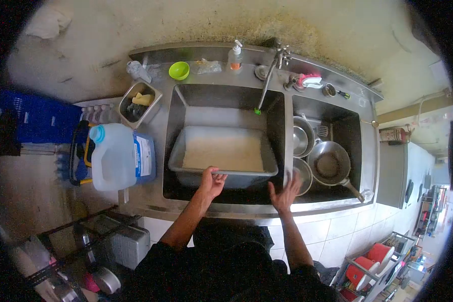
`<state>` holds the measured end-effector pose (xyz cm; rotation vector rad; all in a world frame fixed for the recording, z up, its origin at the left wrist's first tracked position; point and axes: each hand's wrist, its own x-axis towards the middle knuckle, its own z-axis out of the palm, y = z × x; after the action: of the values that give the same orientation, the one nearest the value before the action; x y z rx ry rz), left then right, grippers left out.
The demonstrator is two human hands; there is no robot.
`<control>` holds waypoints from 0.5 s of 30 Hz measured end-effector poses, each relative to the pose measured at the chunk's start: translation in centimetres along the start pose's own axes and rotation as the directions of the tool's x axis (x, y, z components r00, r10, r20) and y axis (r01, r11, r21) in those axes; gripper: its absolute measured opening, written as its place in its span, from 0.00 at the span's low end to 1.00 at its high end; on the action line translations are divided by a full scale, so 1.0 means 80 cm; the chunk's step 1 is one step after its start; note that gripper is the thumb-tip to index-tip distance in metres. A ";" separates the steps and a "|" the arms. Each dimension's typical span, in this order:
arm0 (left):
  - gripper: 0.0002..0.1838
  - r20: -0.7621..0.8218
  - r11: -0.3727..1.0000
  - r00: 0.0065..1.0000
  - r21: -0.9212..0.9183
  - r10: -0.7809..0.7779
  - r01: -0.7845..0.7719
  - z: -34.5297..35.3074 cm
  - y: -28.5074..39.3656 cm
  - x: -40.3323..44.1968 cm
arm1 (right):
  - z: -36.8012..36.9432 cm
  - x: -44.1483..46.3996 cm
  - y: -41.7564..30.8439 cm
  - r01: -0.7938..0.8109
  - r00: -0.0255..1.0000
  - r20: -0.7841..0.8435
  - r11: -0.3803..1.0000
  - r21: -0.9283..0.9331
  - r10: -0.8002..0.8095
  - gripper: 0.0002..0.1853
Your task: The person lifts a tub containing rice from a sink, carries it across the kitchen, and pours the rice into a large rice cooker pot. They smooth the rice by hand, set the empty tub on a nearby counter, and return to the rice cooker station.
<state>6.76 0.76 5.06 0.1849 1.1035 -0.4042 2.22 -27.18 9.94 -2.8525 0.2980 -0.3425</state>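
Observation:
A grey plastic tub (186, 176) with a pale, cloudy bottom sits tilted in the left basin of a steel sink (226, 209). My left hand (213, 183) has its fingers curled over the tub's near rim. To the right of the tub, my right hand (285, 193) is raised over the sink's front part, fingers apart and holding nothing. It is nearest to the tub's right corner and the pots in the right basin. The faucet (268, 83), with a green tip, reaches over the left basin behind the tub.
A pan (329, 162) and metal pots (300, 141) fill the right basin. Left of the sink stand a large jug (117, 158) and a steel container (151, 110). A green bowl (179, 70), soap bottle (235, 56) and brush (309, 81) line the back ledge.

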 end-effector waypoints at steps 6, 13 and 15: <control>0.15 0.039 0.998 0.999 0.066 -0.011 0.008 0.016 -0.001 -0.014 | 0.024 0.045 -0.096 0.533 0.790 0.223 0.819 0.213 -0.571 0.34; 0.10 0.075 0.999 0.996 0.027 0.036 -0.038 0.006 -0.002 -0.014 | 0.092 0.048 -0.126 0.652 0.671 0.381 0.751 0.106 -0.636 0.23; 0.09 0.118 1.000 0.993 -0.018 0.016 -0.014 -0.005 -0.003 -0.006 | 0.095 0.047 -0.126 0.662 0.645 0.355 0.727 0.184 -0.677 0.23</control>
<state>6.17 0.79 5.33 0.1526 0.9883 -0.3871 9.48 -16.80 6.29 -2.7845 -0.8716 0.1296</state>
